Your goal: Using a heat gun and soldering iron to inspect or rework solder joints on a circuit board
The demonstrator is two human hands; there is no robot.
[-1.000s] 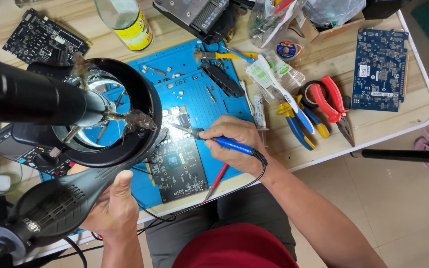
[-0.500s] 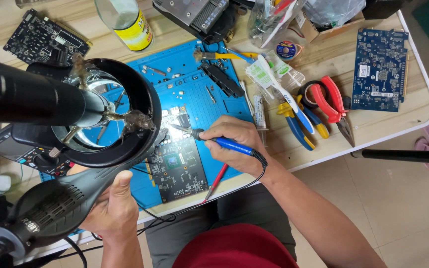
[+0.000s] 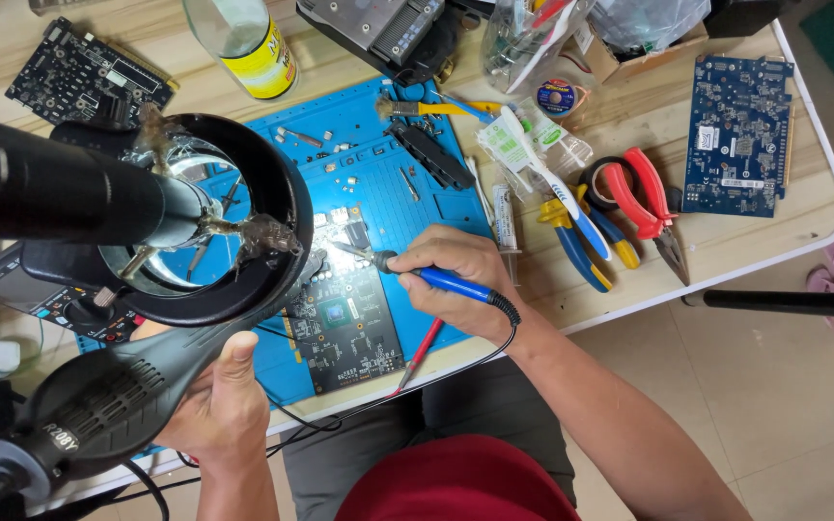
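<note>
Gripping a blue-handled soldering iron [image 3: 436,281], the right hand [image 3: 460,282] sits at centre frame, fingers closed round the handle, metal tip pointing left onto the top edge of a dark circuit board [image 3: 345,323]. Board lies flat on a blue work mat [image 3: 378,164], just below centre. Left hand [image 3: 216,405], lower left of frame, is wrapped round the grey handle of a hot-air gun [image 3: 98,405], thumb up along the body; nozzle end hidden behind a round black magnifier lamp [image 3: 195,217] that fills the left-centre. Hands are apart, each clamped on its own tool. Iron's black cord loops down past the wrist. A thin red probe [image 3: 417,355] lies on the mat by the board's lower right corner. Right of mat: blue/yellow pliers [image 3: 576,253], red-handled cutters [image 3: 644,207], blue circuit board [image 3: 737,135] at upper right. Yellow-label bottle [image 3: 248,43] at top, black circuit board [image 3: 84,77] upper left.
</note>
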